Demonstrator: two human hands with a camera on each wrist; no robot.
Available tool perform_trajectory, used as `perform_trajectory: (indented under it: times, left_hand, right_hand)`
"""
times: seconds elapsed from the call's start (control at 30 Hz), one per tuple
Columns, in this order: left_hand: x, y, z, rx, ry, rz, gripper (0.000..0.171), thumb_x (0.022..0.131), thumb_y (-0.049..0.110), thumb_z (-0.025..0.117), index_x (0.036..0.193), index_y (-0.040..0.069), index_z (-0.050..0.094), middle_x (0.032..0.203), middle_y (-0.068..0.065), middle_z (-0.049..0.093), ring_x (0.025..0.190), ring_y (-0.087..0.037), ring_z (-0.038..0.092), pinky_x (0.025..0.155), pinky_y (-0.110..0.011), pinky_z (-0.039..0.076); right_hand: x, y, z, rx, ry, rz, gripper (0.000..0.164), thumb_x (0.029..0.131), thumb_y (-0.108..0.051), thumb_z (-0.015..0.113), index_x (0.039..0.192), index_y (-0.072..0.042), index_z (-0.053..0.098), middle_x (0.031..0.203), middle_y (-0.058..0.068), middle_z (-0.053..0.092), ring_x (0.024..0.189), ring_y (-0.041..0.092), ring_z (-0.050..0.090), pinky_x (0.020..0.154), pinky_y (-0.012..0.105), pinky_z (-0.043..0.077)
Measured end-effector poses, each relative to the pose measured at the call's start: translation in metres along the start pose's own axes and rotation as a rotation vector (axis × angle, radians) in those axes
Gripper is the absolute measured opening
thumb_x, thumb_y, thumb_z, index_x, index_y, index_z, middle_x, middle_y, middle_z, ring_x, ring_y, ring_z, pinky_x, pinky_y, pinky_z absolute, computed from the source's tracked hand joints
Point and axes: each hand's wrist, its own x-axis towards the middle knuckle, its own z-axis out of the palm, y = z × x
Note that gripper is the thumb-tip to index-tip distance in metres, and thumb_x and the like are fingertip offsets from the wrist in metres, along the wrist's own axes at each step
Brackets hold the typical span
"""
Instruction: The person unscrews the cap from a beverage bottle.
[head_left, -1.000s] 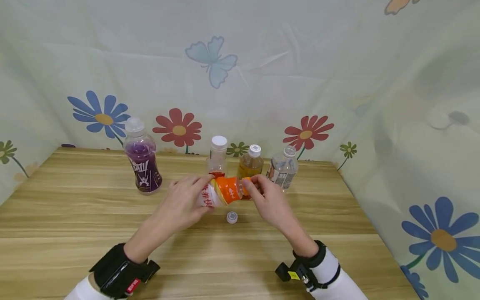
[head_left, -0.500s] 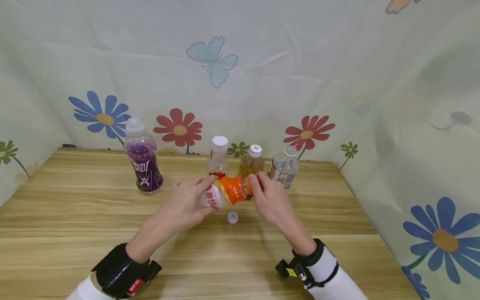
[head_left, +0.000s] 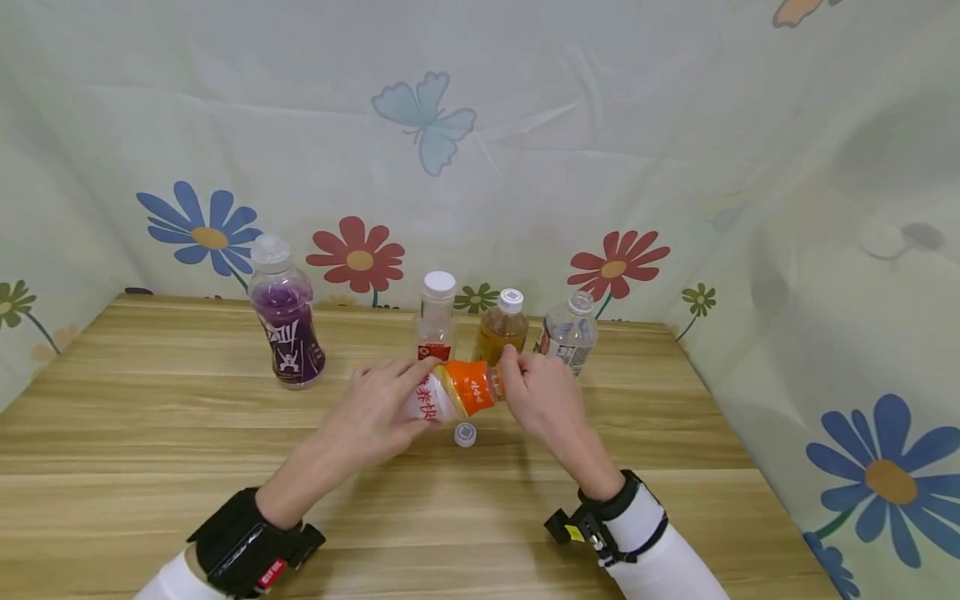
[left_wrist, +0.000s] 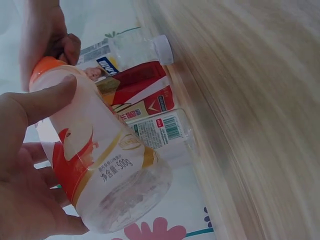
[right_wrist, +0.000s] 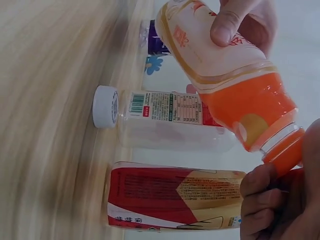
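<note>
My left hand (head_left: pixel 375 412) grips the body of a drink bottle (head_left: pixel 468 387) with a white label and an orange neck wrap. The bottle is tilted well over above the table, its neck towards my right hand (head_left: pixel 546 396). Curled fingers of that right hand hold the orange cap (right_wrist: pixel 287 151) at the bottle's mouth, with part of the cap hidden by them. Through the clear base, in the left wrist view, the bottle looks empty. A loose white cap (head_left: pixel 465 435) lies on the table just below the hands.
Behind the hands stand a clear bottle with a white cap (head_left: pixel 437 310), an amber drink bottle (head_left: pixel 500 333) and a clear bottle without a cap (head_left: pixel 573 335). A purple drink bottle (head_left: pixel 288 329) stands further left. Floral cloth (head_left: pixel 637 167) hangs behind the wooden table (head_left: pixel 187 433).
My right hand has rolled over and its fingers now cover the orange cap in the head view. The held bottle has shifted slightly right and towards me.
</note>
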Motion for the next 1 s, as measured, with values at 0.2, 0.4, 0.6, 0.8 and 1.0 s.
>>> perform_trajectory:
  times: [0.2,0.4,0.6,0.8,1.0]
  left_hand:
    - [0.0,-0.005,0.001,-0.046,-0.003,0.001,0.078,0.077,0.027,0.093,0.144,0.007,0.057,0.13,-0.014,0.067,0.116,-0.033,0.061,0.093,-0.056,0.046]
    - [0.001,-0.006,-0.001,-0.06,-0.011,0.014,0.077,0.078,0.024,0.092,0.144,0.006,0.058,0.132,-0.014,0.065,0.118,-0.033,0.06,0.095,-0.054,0.045]
    - [0.002,-0.006,-0.005,-0.08,-0.023,0.025,0.075,0.078,0.023,0.092,0.143,0.005,0.059,0.135,-0.015,0.064,0.121,-0.034,0.059,0.095,-0.054,0.046]
    - [0.003,-0.007,-0.011,-0.149,-0.065,0.031,0.075,0.078,0.023,0.092,0.142,0.002,0.059,0.135,-0.015,0.064,0.122,-0.035,0.06,0.1,-0.057,0.047]
    - [0.002,-0.011,-0.014,-0.18,-0.103,0.044,0.075,0.079,0.026,0.091,0.141,0.0,0.058,0.135,-0.016,0.064,0.121,-0.033,0.06,0.103,-0.056,0.046]
  right_hand:
    - [0.001,0.003,0.007,0.069,0.054,-0.054,0.055,0.106,-0.026,0.041,0.052,-0.014,0.044,0.046,-0.006,0.036,0.04,0.015,0.037,0.041,0.027,0.025]
    - [-0.001,0.005,0.008,0.085,0.125,-0.129,0.054,0.106,-0.026,0.04,0.053,-0.015,0.041,0.047,-0.007,0.032,0.039,0.012,0.032,0.04,0.026,0.021]
    - [-0.001,0.008,0.01,0.088,0.176,-0.227,0.05,0.103,-0.022,0.039,0.054,-0.017,0.038,0.048,-0.008,0.031,0.039,0.009,0.029,0.039,0.025,0.02]
    - [0.0,0.009,0.011,0.067,0.225,-0.356,0.044,0.101,-0.02,0.039,0.056,-0.018,0.04,0.051,-0.008,0.034,0.042,0.007,0.032,0.039,0.025,0.024]
    - [0.002,0.013,0.014,0.01,0.247,-0.477,0.036,0.1,-0.021,0.037,0.066,-0.015,0.045,0.058,-0.006,0.038,0.05,0.011,0.038,0.045,0.025,0.03]
